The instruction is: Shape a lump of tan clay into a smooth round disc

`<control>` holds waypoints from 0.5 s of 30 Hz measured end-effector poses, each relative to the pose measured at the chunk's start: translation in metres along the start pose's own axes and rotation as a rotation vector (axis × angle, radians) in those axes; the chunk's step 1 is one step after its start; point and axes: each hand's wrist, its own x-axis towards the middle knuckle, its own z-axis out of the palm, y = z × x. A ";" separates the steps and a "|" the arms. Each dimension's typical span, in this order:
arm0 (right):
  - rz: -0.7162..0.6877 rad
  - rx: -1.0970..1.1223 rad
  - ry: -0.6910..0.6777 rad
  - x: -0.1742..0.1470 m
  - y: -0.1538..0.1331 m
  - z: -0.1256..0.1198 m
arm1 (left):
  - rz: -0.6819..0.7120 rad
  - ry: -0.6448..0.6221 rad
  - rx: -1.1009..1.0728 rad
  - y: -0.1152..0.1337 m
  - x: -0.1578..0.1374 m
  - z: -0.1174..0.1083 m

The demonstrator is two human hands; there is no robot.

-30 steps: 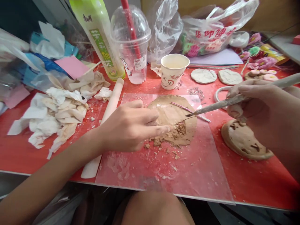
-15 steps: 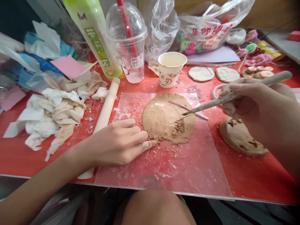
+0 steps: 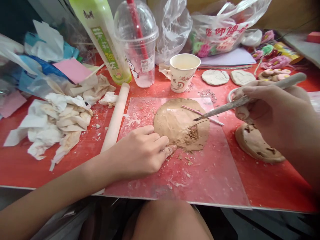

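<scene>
A round, flat brown clay slab [image 3: 172,116] lies on a clear plastic sheet [image 3: 212,180], with a rough, crumbly patch at its lower right. My left hand [image 3: 147,150] is at the slab's lower left edge, fingers curled and thumb along the rim; the fingertips are partly hidden. In my right hand [image 3: 272,106] is a slim, clay-smeared brush [image 3: 225,108], gripped like a pen. Its dark tip hovers over or touches the slab's right half; which, I cannot tell. A thin pink-and-white stick [image 3: 200,114] rests across the slab's upper right.
A rolling pin [image 3: 116,116] lies left of the sheet, beside crumpled tissues [image 3: 60,116]. Behind stand a green bottle [image 3: 105,43], a domed plastic cup [image 3: 140,46] and a paper cup [image 3: 183,73]. Pale clay discs [image 3: 215,77] lie at the back right. A thick clay piece [image 3: 255,143] sits under my right wrist.
My left hand has moved a little right along the slab's lower edge. The brush tip has shifted only slightly, staying over the slab.
</scene>
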 end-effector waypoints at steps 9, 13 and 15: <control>-0.022 -0.012 0.030 -0.003 -0.003 -0.003 | -0.123 0.215 -0.141 -0.008 -0.001 0.003; -0.082 -0.057 0.000 -0.003 -0.001 -0.004 | -0.147 0.060 -0.095 -0.007 0.001 0.003; -0.065 -0.048 0.001 -0.003 -0.001 -0.004 | -0.116 0.016 -0.103 -0.006 0.003 0.003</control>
